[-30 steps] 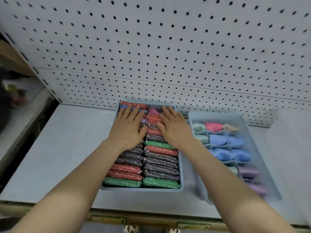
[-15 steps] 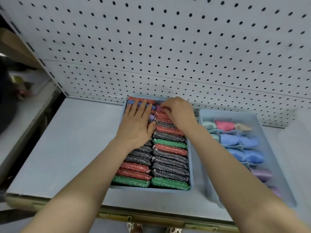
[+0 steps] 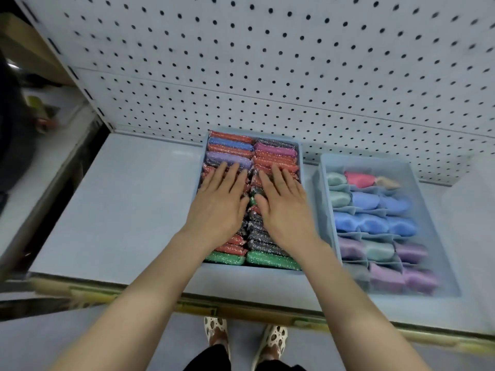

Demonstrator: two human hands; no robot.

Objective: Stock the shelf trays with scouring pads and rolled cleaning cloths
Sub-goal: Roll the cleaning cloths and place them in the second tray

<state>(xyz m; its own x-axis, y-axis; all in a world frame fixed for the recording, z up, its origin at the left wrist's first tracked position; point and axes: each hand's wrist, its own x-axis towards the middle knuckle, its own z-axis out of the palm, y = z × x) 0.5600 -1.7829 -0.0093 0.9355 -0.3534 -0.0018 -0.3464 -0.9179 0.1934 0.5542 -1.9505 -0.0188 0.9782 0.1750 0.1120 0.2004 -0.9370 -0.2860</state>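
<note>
A pale blue tray (image 3: pixel 300 156) on the shelf holds two rows of glittery scouring pads (image 3: pixel 273 152) in red, blue, purple, dark grey and green. My left hand (image 3: pixel 218 202) lies flat on the left row with straight fingers. My right hand (image 3: pixel 285 206) lies flat on the right row in the same way. Both hands hide the middle pads. To the right stands a second pale blue tray (image 3: pixel 322 188) with dividers, filled with rolled cleaning cloths (image 3: pixel 372 223) in mint, pink, beige, blue and purple.
The white shelf board (image 3: pixel 120 204) stretches left of the trays. A pegboard wall (image 3: pixel 267 62) rises right behind them. The shelf's front edge (image 3: pixel 241 309) carries a yellowish strip. My feet in patterned shoes (image 3: pixel 270 341) stand on the floor below. A neighbouring shelf sits at far left.
My right hand left the back pads, where its fingers were curled, and now lies flat on the right row. Both hands slid a little toward the front. The view moved back and down.
</note>
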